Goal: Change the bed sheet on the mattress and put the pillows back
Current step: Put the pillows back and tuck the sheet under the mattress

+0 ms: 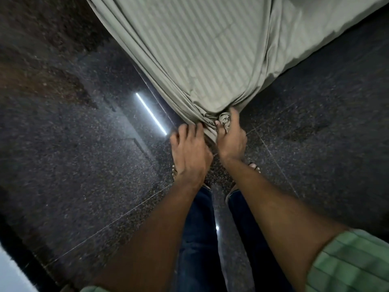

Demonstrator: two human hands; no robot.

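Observation:
A grey-green striped bed sheet (202,51) covers the mattress corner that points toward me. Its loose cloth is gathered into a twisted knot (224,120) at the corner's tip. My right hand (231,138) grips that knot, thumb on one side and fingers on the other. My left hand (189,152) lies against the bunched folds just left of the knot, its fingers curled onto the cloth. No pillows are in view.
Dark speckled stone floor (88,165) surrounds the bed corner, with a bright tube-light reflection (150,113) to the left. My legs in dark jeans (200,228) and my feet stand right below the hands. A pale surface (12,270) shows at the bottom left.

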